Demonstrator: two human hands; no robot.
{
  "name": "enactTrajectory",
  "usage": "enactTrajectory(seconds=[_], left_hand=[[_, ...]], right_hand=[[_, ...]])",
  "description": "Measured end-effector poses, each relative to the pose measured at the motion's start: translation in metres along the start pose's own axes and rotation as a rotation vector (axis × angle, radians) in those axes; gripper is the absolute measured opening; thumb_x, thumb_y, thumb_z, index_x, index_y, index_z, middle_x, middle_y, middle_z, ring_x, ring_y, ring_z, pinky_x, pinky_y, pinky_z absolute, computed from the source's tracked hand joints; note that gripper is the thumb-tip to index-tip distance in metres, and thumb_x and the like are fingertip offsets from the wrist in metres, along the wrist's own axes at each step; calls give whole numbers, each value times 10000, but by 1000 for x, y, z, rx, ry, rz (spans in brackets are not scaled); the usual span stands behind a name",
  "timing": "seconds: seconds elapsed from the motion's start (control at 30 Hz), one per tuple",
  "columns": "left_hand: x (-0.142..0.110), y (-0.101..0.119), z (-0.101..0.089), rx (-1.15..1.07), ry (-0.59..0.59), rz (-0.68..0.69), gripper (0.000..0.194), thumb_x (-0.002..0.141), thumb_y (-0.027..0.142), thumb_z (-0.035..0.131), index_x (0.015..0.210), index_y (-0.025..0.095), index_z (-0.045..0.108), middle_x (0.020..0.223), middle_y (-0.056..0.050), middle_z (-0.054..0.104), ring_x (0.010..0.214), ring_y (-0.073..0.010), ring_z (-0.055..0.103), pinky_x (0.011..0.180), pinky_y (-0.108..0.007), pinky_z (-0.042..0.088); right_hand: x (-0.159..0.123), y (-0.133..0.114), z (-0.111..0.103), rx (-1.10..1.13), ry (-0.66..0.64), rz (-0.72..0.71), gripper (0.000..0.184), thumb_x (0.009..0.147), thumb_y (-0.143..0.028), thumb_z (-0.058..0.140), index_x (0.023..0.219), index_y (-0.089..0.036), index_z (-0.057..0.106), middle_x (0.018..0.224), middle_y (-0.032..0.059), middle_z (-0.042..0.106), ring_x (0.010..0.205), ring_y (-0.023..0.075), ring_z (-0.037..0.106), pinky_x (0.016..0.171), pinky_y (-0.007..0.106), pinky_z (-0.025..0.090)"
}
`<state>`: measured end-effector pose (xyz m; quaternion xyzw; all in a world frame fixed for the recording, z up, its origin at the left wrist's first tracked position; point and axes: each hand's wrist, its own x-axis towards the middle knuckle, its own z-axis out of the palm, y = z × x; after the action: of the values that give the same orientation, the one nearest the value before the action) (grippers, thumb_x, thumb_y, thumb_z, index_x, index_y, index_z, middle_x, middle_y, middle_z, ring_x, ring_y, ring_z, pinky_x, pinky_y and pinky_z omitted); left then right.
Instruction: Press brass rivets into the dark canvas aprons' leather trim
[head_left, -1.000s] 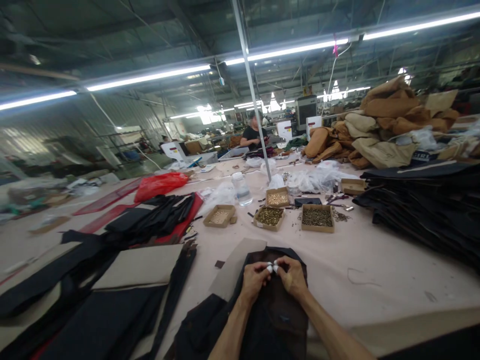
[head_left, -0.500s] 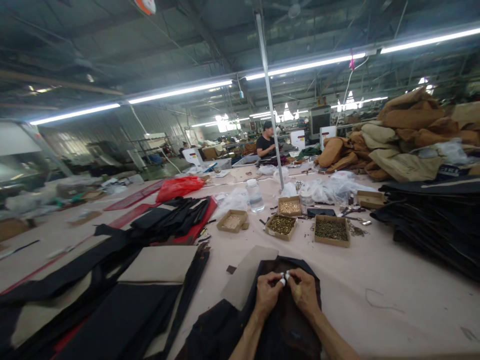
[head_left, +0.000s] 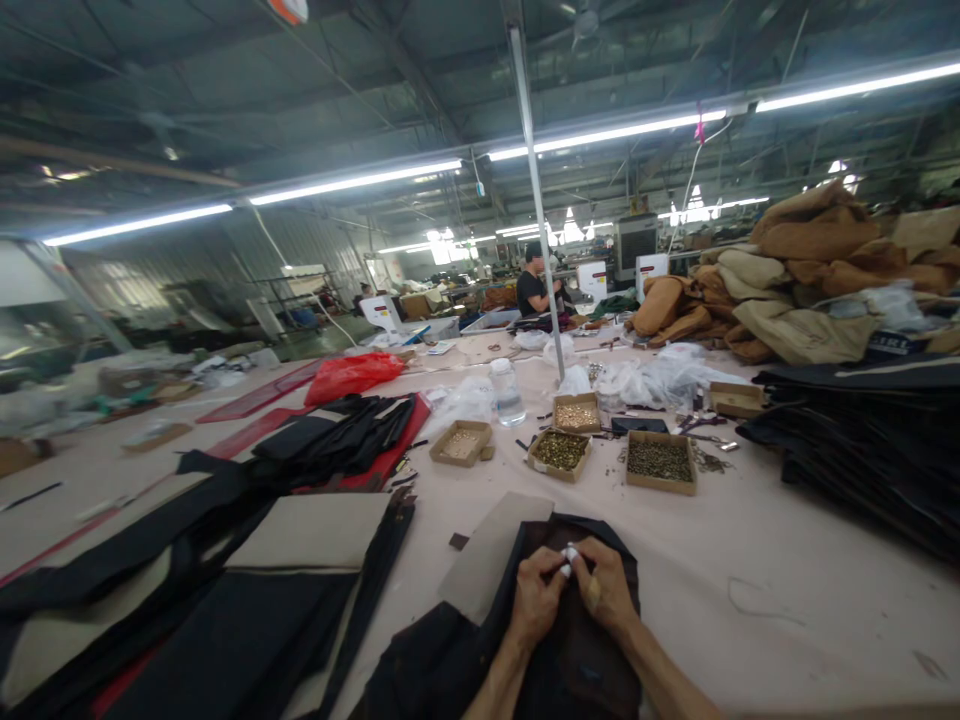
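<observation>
My left hand (head_left: 537, 590) and my right hand (head_left: 602, 585) meet over a dark piece of fabric (head_left: 570, 650) at the table's near edge. Fingers and thumbs of both are pinched together, tips almost touching. White patches show at the fingertips, perhaps wraps on the fingers. Whatever lies between the tips is too small to make out. Under the fabric's left side, a flat grey-beige panel (head_left: 480, 570) sticks out. A small dark scrap (head_left: 458, 541) rests beside that panel.
Shallow boxes of small metal parts, one of brass-coloured pieces (head_left: 559, 452) and one of darker pieces (head_left: 660, 460), stand ahead. A clear plastic jar (head_left: 508, 395) is behind them. Stacked dark cloth pieces (head_left: 292, 590) lie left, another dark stack (head_left: 862, 440) right. A person (head_left: 533, 285) works farther back.
My hands have drawn slightly closer together at the fingertips, still over the same spot of fabric. The view has shifted a little. The person at the back has turned and moved their arms.
</observation>
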<state>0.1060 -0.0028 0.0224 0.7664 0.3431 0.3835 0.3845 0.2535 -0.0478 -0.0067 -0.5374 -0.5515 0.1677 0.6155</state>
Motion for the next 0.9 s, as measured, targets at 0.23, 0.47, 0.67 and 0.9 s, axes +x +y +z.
enactTrajectory(seconds=[0.23, 0.47, 0.67, 0.9], left_hand=[[8, -3, 3, -97, 62, -277, 373, 800, 422, 699, 1026, 138, 783, 744, -64, 698, 582, -147, 589, 517, -224, 438], [13, -4, -2, -96, 11, -213, 372, 812, 487, 684, 846, 137, 803, 700, -45, 668, 534, -114, 515, 465, -207, 375], [17, -16, 0, -151, 31, -258, 329, 754, 439, 734, 817, 118, 779, 615, -32, 661, 463, -99, 500, 451, -208, 369], [18, -11, 4, -226, 40, -324, 300, 740, 403, 744, 822, 117, 785, 579, -39, 660, 440, -98, 492, 439, -216, 365]], right_hand=[[6, -4, -6, 72, -18, 46, 298, 977, -369, 528, 932, -185, 757, 871, 73, 711, 818, 209, 669, 767, 293, 518], [11, -10, -15, 129, -97, 125, 308, 943, -380, 552, 922, -178, 784, 677, 25, 653, 616, 177, 614, 623, 267, 472], [9, -1, -8, 194, -65, 202, 295, 888, -422, 612, 909, -168, 760, 683, 31, 676, 601, 182, 618, 581, 261, 477], [9, 4, -16, 141, -104, 287, 332, 875, -429, 590, 909, -159, 779, 591, 21, 656, 522, 165, 581, 522, 254, 444]])
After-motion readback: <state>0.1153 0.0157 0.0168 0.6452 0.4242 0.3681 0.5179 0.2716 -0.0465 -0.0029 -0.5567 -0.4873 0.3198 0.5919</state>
